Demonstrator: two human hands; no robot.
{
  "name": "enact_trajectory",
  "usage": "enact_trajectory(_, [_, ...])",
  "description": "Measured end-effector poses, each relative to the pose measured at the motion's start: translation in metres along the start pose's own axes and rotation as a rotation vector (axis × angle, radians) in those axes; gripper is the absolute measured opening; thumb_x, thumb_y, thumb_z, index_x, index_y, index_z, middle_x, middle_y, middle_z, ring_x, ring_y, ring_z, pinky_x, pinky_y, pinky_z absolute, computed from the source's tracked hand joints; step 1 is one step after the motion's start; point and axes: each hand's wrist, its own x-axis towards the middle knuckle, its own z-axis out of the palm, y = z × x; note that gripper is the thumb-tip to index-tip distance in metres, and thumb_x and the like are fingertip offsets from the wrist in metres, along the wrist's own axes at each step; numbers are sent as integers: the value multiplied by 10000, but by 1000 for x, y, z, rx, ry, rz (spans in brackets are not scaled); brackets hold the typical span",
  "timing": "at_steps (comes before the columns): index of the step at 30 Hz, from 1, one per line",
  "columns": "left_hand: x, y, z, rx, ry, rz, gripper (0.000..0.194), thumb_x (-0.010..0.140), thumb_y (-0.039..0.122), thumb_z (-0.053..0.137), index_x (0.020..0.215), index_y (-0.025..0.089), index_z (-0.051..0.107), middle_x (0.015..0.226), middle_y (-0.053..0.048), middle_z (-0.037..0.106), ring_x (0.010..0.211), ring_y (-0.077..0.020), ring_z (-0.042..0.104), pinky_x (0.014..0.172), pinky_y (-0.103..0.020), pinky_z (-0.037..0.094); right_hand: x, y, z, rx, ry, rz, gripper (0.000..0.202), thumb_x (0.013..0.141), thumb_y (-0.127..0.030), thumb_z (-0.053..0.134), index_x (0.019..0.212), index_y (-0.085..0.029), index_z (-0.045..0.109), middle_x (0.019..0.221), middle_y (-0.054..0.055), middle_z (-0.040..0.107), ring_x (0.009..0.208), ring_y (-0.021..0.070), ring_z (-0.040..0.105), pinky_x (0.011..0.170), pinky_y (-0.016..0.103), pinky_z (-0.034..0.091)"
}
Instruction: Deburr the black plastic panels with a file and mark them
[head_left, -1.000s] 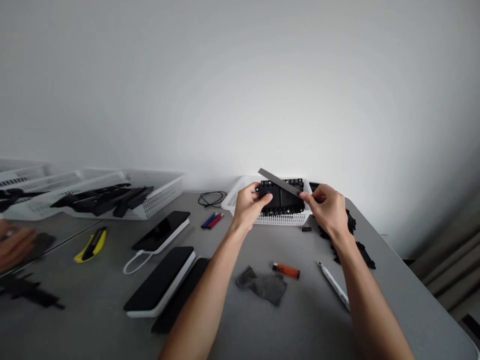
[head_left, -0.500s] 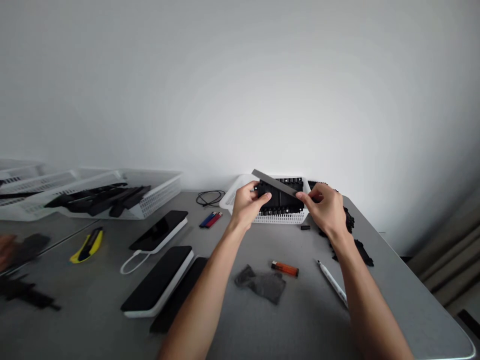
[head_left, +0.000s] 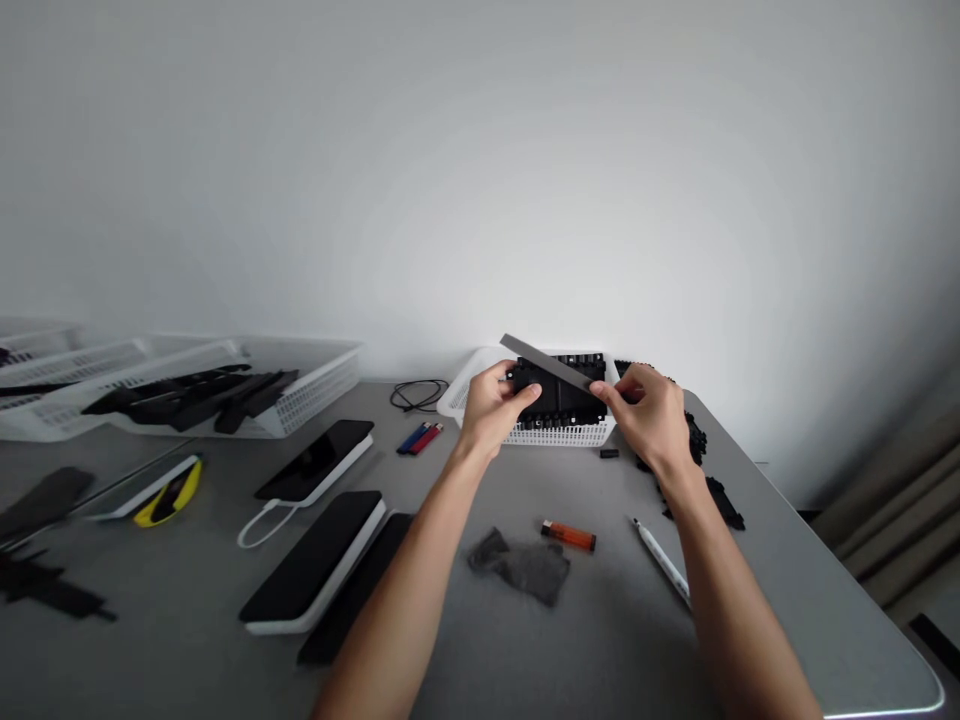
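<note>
My left hand [head_left: 491, 405] grips the left end of a black plastic part [head_left: 547, 400] with toothed long edges, its thumb on the face. My right hand [head_left: 649, 415] pinches the lower right end of a flat grey strip [head_left: 540, 358], which lies slantwise across the upper part of the black piece. Both are held up in front of a white basket [head_left: 574, 437]. Some of my right fingers are hidden behind the hand. Below lie an orange lighter [head_left: 568, 535], a crumpled grey cloth [head_left: 521, 567] and a white pen [head_left: 661, 562].
More black parts [head_left: 724, 503] lie right of my right hand. A phone [head_left: 319, 460], a white-sided black device [head_left: 313, 560], two lighters [head_left: 420, 438] and a cable [head_left: 416, 396] are on the left. Farther left are a yellow-edged object [head_left: 169, 492] and baskets [head_left: 319, 390] of black pieces.
Another person's hand at the far left edge has gone from view. A pale flat object now shows beside the yellow-edged one. My hands and the held pieces look nearly the same.
</note>
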Motion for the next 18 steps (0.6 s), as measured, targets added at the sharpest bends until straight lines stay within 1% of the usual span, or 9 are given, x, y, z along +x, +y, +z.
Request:
enact_trajectory(3, [-1,2,0,-14,-17,17,442,599,223,797,1009,135,656,771,-49,742,730,-192,694,765,-330,548,0,-2,4,6,-27,-11,381,822,-500,635,618,-214,487,662,31,578,575,139,476,494,279,291])
enact_trajectory(7, [1,-1,-3,-18,10,-11,388,589,224,803,931,143,639,757,-44,737,661,-174,677,684,-296,538,3,7,3,5,27,25,408,835,-517,617,608,-215,462,639,29,562,562,136,455,487,276,278])
enact_trajectory(10, [2,-3,-3,-1,21,-26,369,587,215,799,910,145,635,733,-37,730,632,-163,662,649,-277,520,4,10,0,-8,58,32,401,834,-513,618,611,-213,472,644,31,564,565,135,455,488,273,278])
enact_trajectory(15, [0,1,-1,-14,-7,-13,416,583,225,804,959,134,649,775,-48,737,689,-167,671,702,-279,512,1,2,4,25,-12,-14,404,823,-527,626,616,-210,487,632,17,563,559,131,465,492,266,292])
enact_trajectory(18, [0,2,-3,-37,4,-21,415,572,222,808,943,134,642,759,-38,732,666,-153,661,697,-269,503,3,7,3,22,19,1,412,827,-527,620,609,-209,474,622,12,550,557,130,459,492,265,290])
